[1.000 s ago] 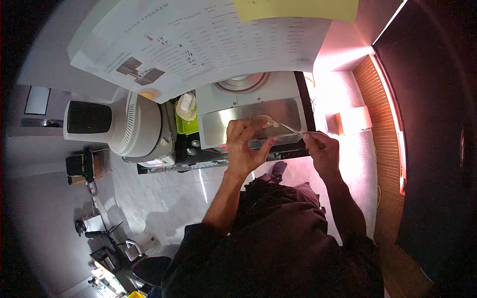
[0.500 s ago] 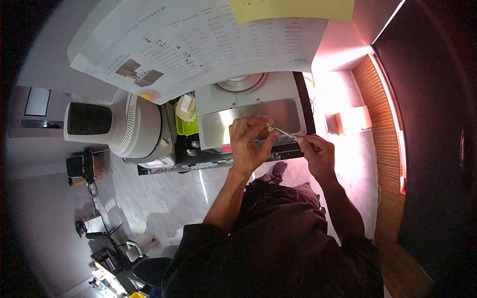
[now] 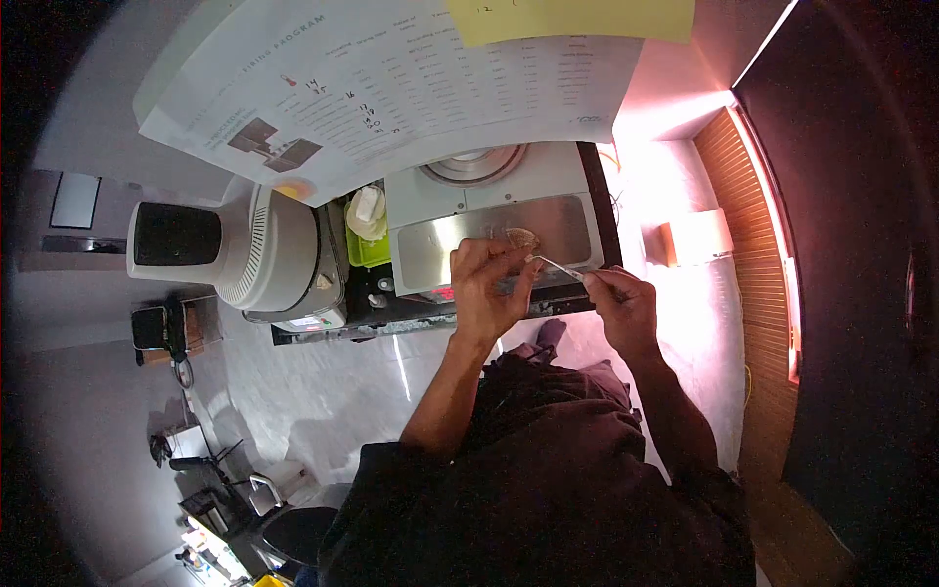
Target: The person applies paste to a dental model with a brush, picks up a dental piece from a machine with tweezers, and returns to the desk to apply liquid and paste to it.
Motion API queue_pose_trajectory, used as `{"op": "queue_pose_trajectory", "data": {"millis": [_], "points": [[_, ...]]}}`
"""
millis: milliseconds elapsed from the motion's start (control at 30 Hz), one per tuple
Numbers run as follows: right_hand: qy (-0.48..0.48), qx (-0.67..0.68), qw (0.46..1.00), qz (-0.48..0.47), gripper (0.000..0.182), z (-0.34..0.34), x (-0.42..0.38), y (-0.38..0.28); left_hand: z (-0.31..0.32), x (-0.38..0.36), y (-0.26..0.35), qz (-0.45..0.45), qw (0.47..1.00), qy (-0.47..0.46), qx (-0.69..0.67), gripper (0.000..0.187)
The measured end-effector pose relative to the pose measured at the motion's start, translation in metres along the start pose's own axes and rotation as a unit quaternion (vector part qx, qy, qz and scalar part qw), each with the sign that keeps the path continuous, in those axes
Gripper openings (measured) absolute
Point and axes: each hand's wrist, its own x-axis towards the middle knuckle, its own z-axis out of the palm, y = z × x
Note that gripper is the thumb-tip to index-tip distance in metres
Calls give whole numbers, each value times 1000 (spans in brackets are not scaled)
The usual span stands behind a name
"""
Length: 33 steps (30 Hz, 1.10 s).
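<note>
I saw that, against the frame a second ago, the left hand (image 3: 486,293) had drawn its thumb and fingers closer together and the right hand (image 3: 624,305) had come inward. The right pinched one thin tool (image 3: 559,267), its tip at the left fingertips, over the metal panel (image 3: 562,220); anything between those was too small for me to tell. I counted two hands, one sheet (image 3: 430,88) and one yellow note (image 3: 577,20). The one green tray (image 3: 370,256) held a white wad (image 3: 367,213).
</note>
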Motion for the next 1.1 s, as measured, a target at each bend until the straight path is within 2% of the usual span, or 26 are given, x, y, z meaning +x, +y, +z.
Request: {"op": "queue_pose_trajectory", "data": {"millis": [67, 167, 333, 533, 733, 933, 1033, 1100], "points": [[6, -1, 1000, -12, 15, 1, -1, 0, -1, -1, -2, 2, 1000, -11, 3, 33], [4, -9, 1000, -8, 15, 0, -1, -2, -3, 4, 7, 11, 1000, 22, 11, 32], [0, -15, 1000, 4, 16, 0, -2, -3, -3, -1, -3, 19, 1000, -3, 21, 31], [-12, -20, 999, 40, 23, -2, -3, 2, -6, 0, 3, 6, 1000, 6, 24, 28], [1, -2, 1000, -17, 16, 4, -5, 3, -7, -6, -5, 5, 1000, -14, 14, 25], [3, -16, 1000, -15, 17, 6, -5, 3, -6, -7, -5, 2, 1000, -2, 14, 22], [-33, -47, 997, 41, 28, -1, -5, 2, -6, -8, -4, -6, 1000, -8, 21, 22], [-23, -23, 999, 43, 29, 1, -6, 3, -7, -8, -2, -12, 1000, -10, 22, 23]]}}
